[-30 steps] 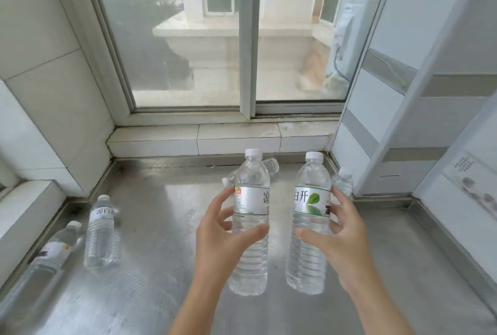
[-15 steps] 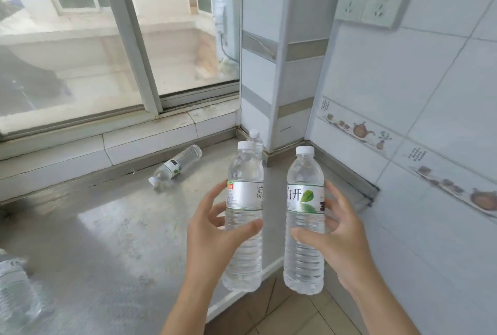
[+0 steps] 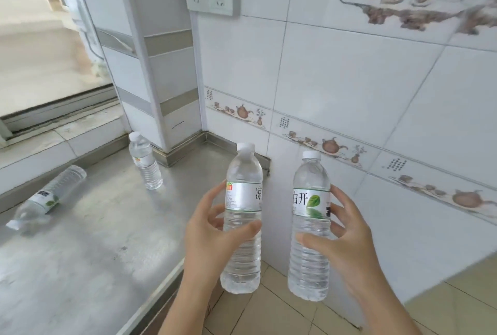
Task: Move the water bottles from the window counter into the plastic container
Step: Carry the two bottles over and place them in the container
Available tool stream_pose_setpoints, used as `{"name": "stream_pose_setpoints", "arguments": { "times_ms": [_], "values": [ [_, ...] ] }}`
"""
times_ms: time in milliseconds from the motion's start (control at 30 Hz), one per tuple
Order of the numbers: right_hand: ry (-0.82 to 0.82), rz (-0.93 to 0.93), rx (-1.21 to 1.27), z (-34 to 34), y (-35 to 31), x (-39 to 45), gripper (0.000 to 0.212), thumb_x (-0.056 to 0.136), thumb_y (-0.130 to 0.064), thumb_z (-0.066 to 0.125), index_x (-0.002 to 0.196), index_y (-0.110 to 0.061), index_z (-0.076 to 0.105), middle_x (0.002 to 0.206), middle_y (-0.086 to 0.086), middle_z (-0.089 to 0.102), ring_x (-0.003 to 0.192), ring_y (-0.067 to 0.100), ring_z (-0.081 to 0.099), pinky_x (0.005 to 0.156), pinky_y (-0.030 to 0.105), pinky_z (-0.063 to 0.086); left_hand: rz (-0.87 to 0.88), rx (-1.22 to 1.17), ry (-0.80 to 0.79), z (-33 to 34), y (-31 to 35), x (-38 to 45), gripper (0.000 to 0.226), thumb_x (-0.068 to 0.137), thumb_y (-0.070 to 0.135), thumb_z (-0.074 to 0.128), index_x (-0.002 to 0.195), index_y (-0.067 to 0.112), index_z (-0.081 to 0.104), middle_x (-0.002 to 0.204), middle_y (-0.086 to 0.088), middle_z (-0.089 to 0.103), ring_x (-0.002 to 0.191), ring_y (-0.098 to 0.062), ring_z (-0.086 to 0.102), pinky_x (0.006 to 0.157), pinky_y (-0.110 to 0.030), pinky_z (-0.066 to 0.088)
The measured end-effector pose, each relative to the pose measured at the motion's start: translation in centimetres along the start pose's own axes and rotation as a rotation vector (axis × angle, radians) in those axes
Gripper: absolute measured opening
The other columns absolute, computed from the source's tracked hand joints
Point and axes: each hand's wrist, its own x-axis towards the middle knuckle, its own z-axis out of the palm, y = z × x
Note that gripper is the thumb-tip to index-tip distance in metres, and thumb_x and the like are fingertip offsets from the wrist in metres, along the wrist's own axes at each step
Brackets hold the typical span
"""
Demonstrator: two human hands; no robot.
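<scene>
Beyond counter [image 3: 80, 267] edge — hands grip upright bottles

Clear bottles [image 3: 243, 216] with white caps; wall tiles [image 3: 349, 87] white, seemingly teapot-patterned.

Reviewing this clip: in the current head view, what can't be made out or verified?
- Plastic container: not in the head view at all, so the drop-off spot is unknown.
- Left hand fingers: partly hidden behind the left bottle.
- Right bottle: label text partly covered by the right hand.
- Lying bottle: blurred, label unreadable.
- Counter: cut off by the left and bottom edges, so more bottles could lie there.
</scene>
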Motion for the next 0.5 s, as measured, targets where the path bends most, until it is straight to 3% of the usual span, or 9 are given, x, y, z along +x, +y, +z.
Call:
{"name": "stream_pose_setpoints", "arguments": {
  "times_ms": [133, 267, 367, 500],
  "values": [
    [0.087, 0.016, 0.026, -6.9, 1.4, -0.6, 0.099, 0.055, 0.006, 0.084, 0.131, -0.045, 0.046, 0.116, -0.013, 0.061, 0.105, 0.010, 0.063, 0.079, 0.039, 0.055, 0.010, 0.015, -0.116, 6.8, 0.2, -1.7, 0.079, 0.054, 0.021, 0.093, 0.112, 0.061, 0.058, 0.095, 0.007, 0.078, 0.086, -0.013, 0.075, 0.083, -0.044, 0.059],
    [0.178, 0.024, 0.053, -14.4, 2.8, -1.5, 0.099, 0.055, 0.008, 0.084, 0.131, -0.043, 0.047, 0.115, -0.011, 0.062, 0.101, 0.008, 0.064, 0.077, 0.037, 0.055, 0.005, 0.016, -0.211, 14.2, 0.3, -3.9, 0.083, 0.049, 0.030, 0.093, 0.121, 0.052, 0.060, 0.104, 0.004, 0.077, 0.093, -0.014, 0.074, 0.086, -0.045, 0.059],
    [0.250, 0.032, 0.061, -19.9, 3.8, -2.3, 0.100, 0.052, 0.006, 0.087, 0.127, -0.048, 0.049, 0.115, -0.013, 0.061, 0.105, 0.008, 0.062, 0.083, 0.042, 0.054, 0.004, 0.011, -0.290, 20.1, 0.4, -6.0, 0.083, 0.048, 0.026, 0.094, 0.118, 0.056, 0.060, 0.104, 0.003, 0.076, 0.088, -0.011, 0.074, 0.078, -0.033, 0.060],
    [0.368, 0.040, 0.087, -26.7, 4.9, -4.0, 0.099, 0.040, -0.009, 0.085, 0.120, -0.054, 0.050, 0.114, -0.016, 0.062, 0.105, 0.005, 0.061, 0.079, 0.034, 0.053, 0.007, 0.000, -0.416, 27.4, 0.8, -8.9, 0.082, 0.057, 0.013, 0.095, 0.118, 0.054, 0.058, 0.101, 0.011, 0.075, 0.085, -0.001, 0.071, 0.062, -0.011, 0.052]
  ]
}}
